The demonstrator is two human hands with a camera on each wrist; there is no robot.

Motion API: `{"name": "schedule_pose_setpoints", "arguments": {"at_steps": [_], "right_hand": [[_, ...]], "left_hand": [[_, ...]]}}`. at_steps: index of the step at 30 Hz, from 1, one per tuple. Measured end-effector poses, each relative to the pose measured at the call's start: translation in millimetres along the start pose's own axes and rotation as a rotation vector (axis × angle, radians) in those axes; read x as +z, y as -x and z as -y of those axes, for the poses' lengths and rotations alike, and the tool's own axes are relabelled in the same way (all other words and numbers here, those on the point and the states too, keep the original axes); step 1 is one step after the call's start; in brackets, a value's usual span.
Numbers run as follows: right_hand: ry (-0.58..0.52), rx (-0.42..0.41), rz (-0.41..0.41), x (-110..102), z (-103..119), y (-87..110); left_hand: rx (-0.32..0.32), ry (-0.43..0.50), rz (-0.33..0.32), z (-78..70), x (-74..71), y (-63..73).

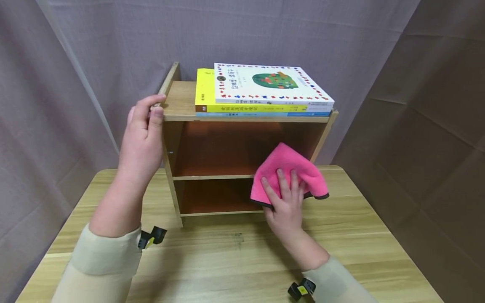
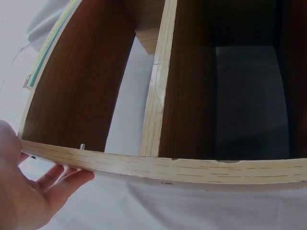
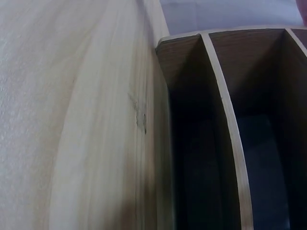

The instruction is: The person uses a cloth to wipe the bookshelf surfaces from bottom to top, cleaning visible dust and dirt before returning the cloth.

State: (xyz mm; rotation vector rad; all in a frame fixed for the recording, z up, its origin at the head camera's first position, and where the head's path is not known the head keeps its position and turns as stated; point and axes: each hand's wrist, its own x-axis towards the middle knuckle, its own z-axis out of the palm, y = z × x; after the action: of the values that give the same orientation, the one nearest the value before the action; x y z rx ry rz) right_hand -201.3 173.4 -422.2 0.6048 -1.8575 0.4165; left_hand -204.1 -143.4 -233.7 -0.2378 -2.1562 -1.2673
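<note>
A small wooden shelf (image 1: 212,176) stands on the table. My left hand (image 1: 143,130) grips its left side panel (image 1: 169,80) at the top front, near the top board. In the left wrist view, the fingers of my left hand (image 2: 29,187) lie along the panel's outer side. My right hand (image 1: 286,206) holds a pink cloth (image 1: 278,158) with dark edging at the lower right front. Its fingers spread over the cloth and the thumb is hidden. The cloth covers part of the right side panel (image 1: 323,134) in the head view.
Several books (image 1: 261,108) lie stacked on the top board, a white one (image 1: 242,90) uppermost. The wooden table (image 1: 212,269) extends in front and to both sides. Grey curtains (image 1: 125,38) hang behind and beside it. A dark mark (image 3: 140,120) shows on the tabletop.
</note>
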Motion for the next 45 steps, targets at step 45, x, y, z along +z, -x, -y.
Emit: {"name": "schedule_pose_setpoints", "arguments": {"at_steps": [45], "right_hand": [[-0.036, -0.095, 0.080, 16.6, 19.7, -9.1]], "left_hand": [[-0.011, -0.019, -0.006, -1.1, 1.3, 0.8]]}}
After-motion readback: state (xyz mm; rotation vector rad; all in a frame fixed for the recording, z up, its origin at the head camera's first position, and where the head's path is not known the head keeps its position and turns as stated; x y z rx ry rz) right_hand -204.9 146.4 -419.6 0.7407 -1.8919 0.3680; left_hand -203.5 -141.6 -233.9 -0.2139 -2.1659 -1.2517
